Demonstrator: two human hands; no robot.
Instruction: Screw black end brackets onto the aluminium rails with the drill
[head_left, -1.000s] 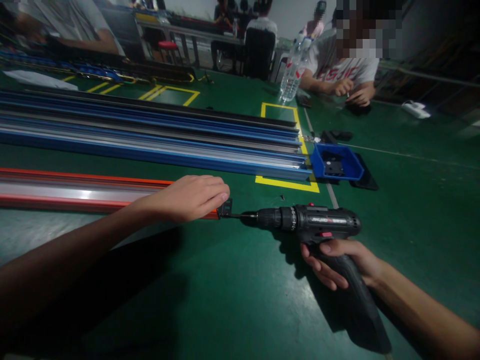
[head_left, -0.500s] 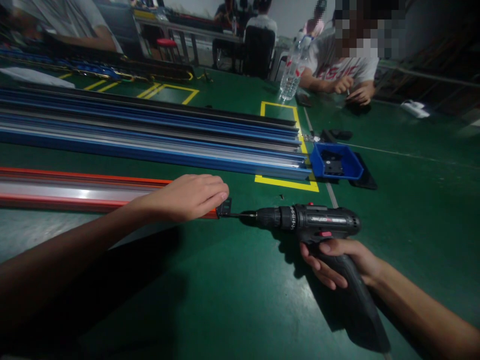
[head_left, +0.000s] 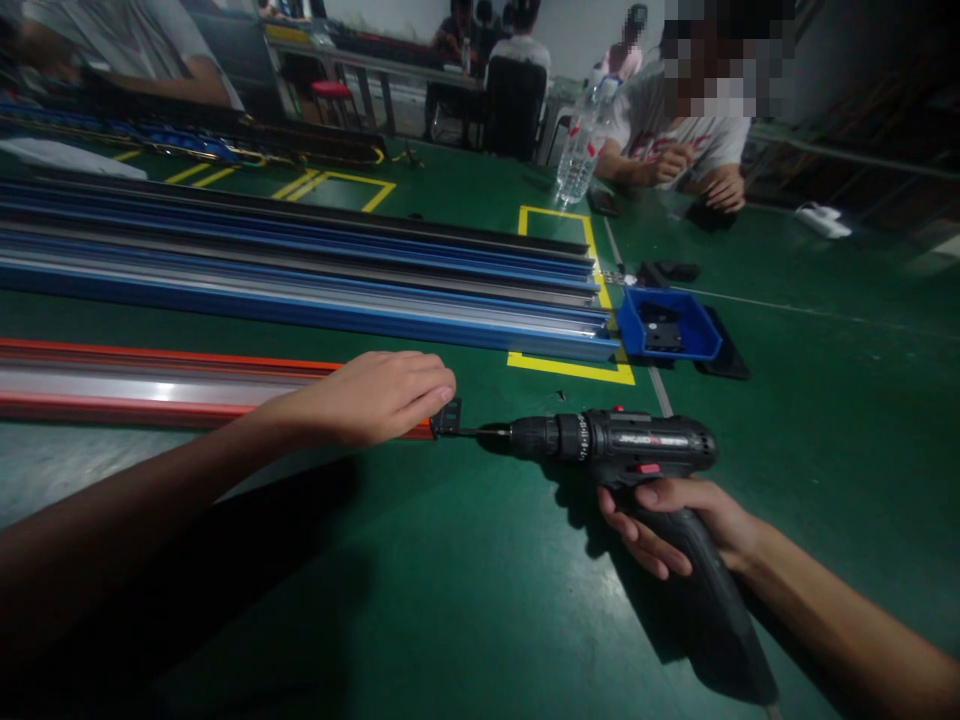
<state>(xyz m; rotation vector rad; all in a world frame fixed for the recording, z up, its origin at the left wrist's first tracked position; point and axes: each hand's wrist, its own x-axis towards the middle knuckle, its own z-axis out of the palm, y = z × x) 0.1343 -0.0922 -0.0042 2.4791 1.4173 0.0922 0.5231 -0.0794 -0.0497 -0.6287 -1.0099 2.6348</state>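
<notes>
Black drill (head_left: pixel 649 440) in closed right fingers (head_left: pixel 651 550), bit (head_left: pixel 491 432) at dark bracket (head_left: pixel 448 416), left fingers (head_left: pixel 424 388) in a curl over orange rail (head_left: pixel 161 390).

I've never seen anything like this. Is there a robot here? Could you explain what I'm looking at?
No robot: these are a person's two bare hands, seen from a camera worn on that person's head, looking forward and down. The right hand holds a black power drill. Its long bit reaches toward a small black end piece on an orange-edged rail. The left hand lies over that rail near its end. Beyond it on the green table lie long blue and black rails, with a blue bin of dark parts at their right end. Across the table sits another person, whose hands are separate from these.
</notes>
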